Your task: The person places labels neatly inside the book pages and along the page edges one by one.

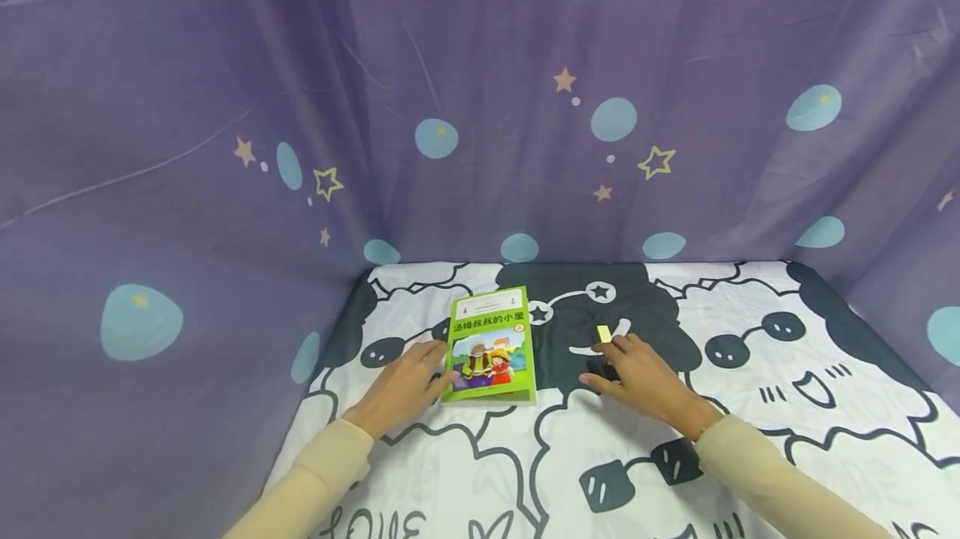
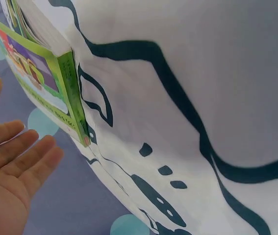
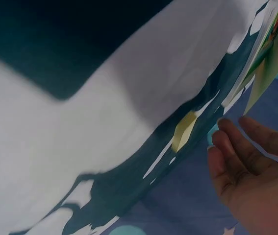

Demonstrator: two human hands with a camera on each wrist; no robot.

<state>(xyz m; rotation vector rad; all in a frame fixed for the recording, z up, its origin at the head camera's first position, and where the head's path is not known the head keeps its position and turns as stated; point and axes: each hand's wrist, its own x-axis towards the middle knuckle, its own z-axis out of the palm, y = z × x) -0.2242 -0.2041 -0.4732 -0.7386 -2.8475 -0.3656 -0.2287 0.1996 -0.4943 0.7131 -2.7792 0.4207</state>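
Note:
A green picture-covered book (image 1: 487, 318) lies on the patterned cloth, its front cover slightly raised from the pages in the left wrist view. Beside its left edge is my left hand (image 1: 405, 385), with fingers (image 2: 18, 152) extended and spread, holding nothing. My right hand (image 1: 648, 376) hovers to the right of the book, fingers loosely bent and nothing in them. Just beyond those fingertips sits a small pale yellow block (image 1: 604, 334) on a dark patch of the cloth. In the right wrist view the block (image 3: 184, 131) is apart from the fingers.
A white cloth (image 1: 442, 472) with black cartoon drawings covers the table. Purple curtains (image 1: 480, 189) with stars and blue dots hang behind it and along both sides.

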